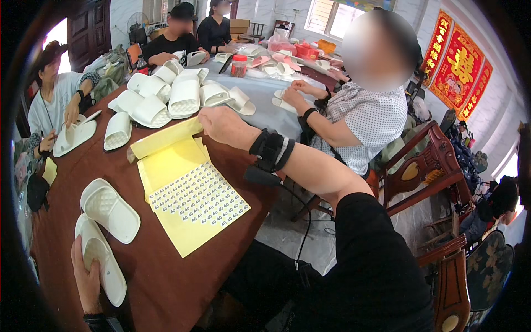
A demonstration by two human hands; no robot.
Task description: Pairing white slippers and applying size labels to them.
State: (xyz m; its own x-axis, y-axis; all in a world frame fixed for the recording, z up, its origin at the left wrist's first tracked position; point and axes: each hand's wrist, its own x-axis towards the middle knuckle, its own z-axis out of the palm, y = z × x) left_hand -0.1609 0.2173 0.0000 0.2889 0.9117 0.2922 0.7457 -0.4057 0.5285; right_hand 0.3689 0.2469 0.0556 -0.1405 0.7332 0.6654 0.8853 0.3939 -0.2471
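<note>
At the lower left my left hand [87,279] is closed round a white slipper [105,265], its thumb inside the opening and its fingers along the outer side. The other white slipper [113,213] lies just beyond it. My right hand [228,127] reaches across the table with curled fingers, at the curled far edge of a yellow sticker sheet [191,232]. Whether it pinches the sheet or a small sticker is hidden. Rows of small white printed stickers [207,199] cover part of the sheet; the rest is bare yellow backing.
A heap of white slippers [149,105] lies on the brown tablecloth [160,276] beyond the sheet. A red-lidded jar [239,66] stands farther back. Several people work round the table, one holding a slipper [76,135] at left. Wooden chairs [426,166] stand at right.
</note>
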